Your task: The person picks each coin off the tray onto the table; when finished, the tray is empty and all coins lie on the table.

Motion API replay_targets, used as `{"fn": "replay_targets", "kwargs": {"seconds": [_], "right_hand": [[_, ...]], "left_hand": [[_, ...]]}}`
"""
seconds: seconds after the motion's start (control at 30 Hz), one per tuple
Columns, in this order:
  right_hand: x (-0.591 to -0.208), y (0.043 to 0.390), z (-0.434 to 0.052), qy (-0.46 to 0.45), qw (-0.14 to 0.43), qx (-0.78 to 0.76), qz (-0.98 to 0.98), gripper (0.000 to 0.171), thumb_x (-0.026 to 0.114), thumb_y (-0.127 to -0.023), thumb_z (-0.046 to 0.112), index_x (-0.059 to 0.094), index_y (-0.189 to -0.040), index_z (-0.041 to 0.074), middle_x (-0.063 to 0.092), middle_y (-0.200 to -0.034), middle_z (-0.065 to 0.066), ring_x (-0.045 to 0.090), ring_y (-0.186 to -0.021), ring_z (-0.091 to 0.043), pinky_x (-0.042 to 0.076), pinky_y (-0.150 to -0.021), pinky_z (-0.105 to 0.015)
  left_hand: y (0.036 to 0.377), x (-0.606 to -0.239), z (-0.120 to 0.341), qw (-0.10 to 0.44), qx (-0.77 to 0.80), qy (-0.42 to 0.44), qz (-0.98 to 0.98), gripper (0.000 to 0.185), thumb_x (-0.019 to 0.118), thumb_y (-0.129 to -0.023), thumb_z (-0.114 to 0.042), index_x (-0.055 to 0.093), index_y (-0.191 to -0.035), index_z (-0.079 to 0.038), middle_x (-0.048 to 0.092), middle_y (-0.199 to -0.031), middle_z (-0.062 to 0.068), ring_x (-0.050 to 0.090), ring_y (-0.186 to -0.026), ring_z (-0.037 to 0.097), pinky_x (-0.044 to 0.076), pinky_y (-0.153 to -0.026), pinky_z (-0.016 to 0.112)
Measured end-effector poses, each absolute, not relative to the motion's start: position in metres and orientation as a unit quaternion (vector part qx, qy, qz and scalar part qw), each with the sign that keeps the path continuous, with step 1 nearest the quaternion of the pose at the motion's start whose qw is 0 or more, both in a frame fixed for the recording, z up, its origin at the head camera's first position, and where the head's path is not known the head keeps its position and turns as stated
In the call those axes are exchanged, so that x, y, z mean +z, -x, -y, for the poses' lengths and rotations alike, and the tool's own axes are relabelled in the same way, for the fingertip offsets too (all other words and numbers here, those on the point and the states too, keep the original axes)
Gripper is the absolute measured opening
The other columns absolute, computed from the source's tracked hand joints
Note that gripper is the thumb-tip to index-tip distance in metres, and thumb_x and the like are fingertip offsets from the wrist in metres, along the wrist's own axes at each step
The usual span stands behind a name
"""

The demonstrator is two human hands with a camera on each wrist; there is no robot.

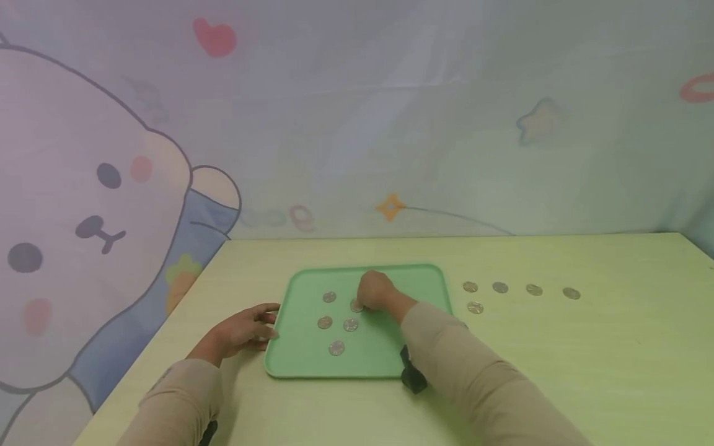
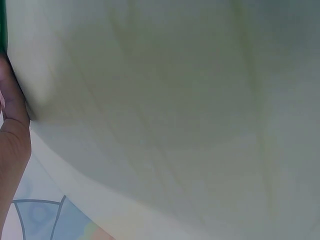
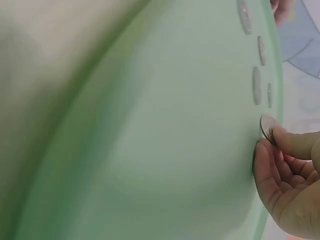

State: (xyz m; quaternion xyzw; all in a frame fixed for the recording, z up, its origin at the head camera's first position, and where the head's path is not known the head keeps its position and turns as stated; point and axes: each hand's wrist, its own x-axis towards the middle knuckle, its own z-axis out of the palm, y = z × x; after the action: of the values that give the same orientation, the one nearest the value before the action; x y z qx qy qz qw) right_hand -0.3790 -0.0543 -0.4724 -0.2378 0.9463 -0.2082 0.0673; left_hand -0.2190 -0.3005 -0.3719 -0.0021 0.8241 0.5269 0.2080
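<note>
Coin (image 3: 267,128) sits pinched in my right grip (image 1: 375,291), thumb and forefinger curled on it, at the middle of the green tray (image 1: 424,291) in the frame's centre; four more coins lie just below-left. My left grip (image 1: 245,331) rests relaxed on the tabletop (image 1: 586,359), fingertips against the tray's left rim
</note>
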Motion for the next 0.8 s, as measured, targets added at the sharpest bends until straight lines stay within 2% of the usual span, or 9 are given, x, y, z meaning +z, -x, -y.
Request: {"fn": "replay_targets", "kwargs": {"seconds": [0.03, 0.1, 0.17, 0.23, 0.37, 0.47, 0.8], "right_hand": [[-0.453, 0.363, 0.051, 0.231, 0.073, -0.239, -0.94, 0.038, 0.062, -0.074, 0.017, 0.041, -0.044, 0.009, 0.044, -0.047, -0.003, 0.036, -0.042, -0.014, 0.032, -0.042, -0.026], [-0.414, 0.328, 0.045, 0.199, 0.099, -0.296, -0.929, 0.032, 0.058, -0.075, 0.006, 0.044, -0.046, 0.006, 0.048, -0.047, -0.005, 0.036, -0.041, -0.012, 0.033, -0.042, -0.025], [-0.386, 0.302, 0.039, 0.182, 0.107, -0.338, -0.917, 0.027, 0.055, -0.075, 0.0, 0.048, -0.049, 0.003, 0.051, -0.048, -0.007, 0.035, -0.041, -0.01, 0.033, -0.043, -0.022], [-0.372, 0.289, 0.033, 0.179, 0.105, -0.364, -0.908, 0.02, 0.058, -0.076, 0.003, 0.053, -0.057, 0.001, 0.055, -0.053, -0.008, 0.037, -0.044, -0.009, 0.033, -0.045, -0.021], [-0.366, 0.282, 0.025, 0.158, 0.123, -0.442, -0.874, 0.009, 0.061, -0.076, 0.003, 0.056, -0.073, -0.003, 0.059, -0.068, -0.012, 0.051, -0.056, -0.014, 0.041, -0.052, -0.022], [-0.367, 0.281, 0.02, 0.142, 0.133, -0.51, -0.838, 0.007, 0.06, -0.076, -0.001, 0.054, -0.077, -0.004, 0.057, -0.075, -0.011, 0.055, -0.062, -0.019, 0.046, -0.057, -0.025], [-0.354, 0.261, -0.008, 0.159, 0.136, -0.588, -0.781, 0.008, 0.056, -0.08, -0.001, 0.052, -0.085, -0.005, 0.057, -0.081, -0.014, 0.058, -0.07, -0.019, 0.048, -0.064, -0.029]], "left_hand": [[0.218, -0.372, 0.301, 0.208, 0.528, 0.003, -0.823, 0.064, 0.054, -0.079, -0.002, 0.02, -0.134, 0.003, 0.032, -0.121, 0.021, 0.048, -0.088, 0.018, 0.044, -0.072, 0.034], [0.217, -0.372, 0.302, 0.208, 0.529, 0.005, -0.823, 0.065, 0.054, -0.079, -0.002, 0.02, -0.134, 0.003, 0.032, -0.122, 0.021, 0.048, -0.089, 0.018, 0.044, -0.072, 0.034], [0.216, -0.373, 0.303, 0.207, 0.528, 0.005, -0.824, 0.065, 0.054, -0.079, -0.002, 0.02, -0.134, 0.003, 0.032, -0.122, 0.021, 0.048, -0.089, 0.018, 0.044, -0.073, 0.034], [0.216, -0.373, 0.303, 0.206, 0.529, 0.006, -0.823, 0.065, 0.055, -0.079, -0.002, 0.021, -0.134, 0.003, 0.032, -0.122, 0.021, 0.049, -0.09, 0.018, 0.044, -0.073, 0.034], [0.216, -0.373, 0.303, 0.21, 0.528, 0.007, -0.823, 0.065, 0.055, -0.079, -0.002, 0.02, -0.134, 0.003, 0.032, -0.122, 0.021, 0.049, -0.09, 0.018, 0.044, -0.074, 0.034], [0.218, -0.372, 0.303, 0.212, 0.526, 0.006, -0.824, 0.065, 0.055, -0.079, -0.003, 0.019, -0.134, 0.002, 0.031, -0.122, 0.021, 0.048, -0.089, 0.018, 0.044, -0.073, 0.034], [0.22, -0.372, 0.3, 0.213, 0.532, 0.002, -0.819, 0.064, 0.054, -0.08, -0.002, 0.02, -0.134, 0.003, 0.033, -0.119, 0.019, 0.048, -0.085, 0.015, 0.044, -0.071, 0.032]]}}
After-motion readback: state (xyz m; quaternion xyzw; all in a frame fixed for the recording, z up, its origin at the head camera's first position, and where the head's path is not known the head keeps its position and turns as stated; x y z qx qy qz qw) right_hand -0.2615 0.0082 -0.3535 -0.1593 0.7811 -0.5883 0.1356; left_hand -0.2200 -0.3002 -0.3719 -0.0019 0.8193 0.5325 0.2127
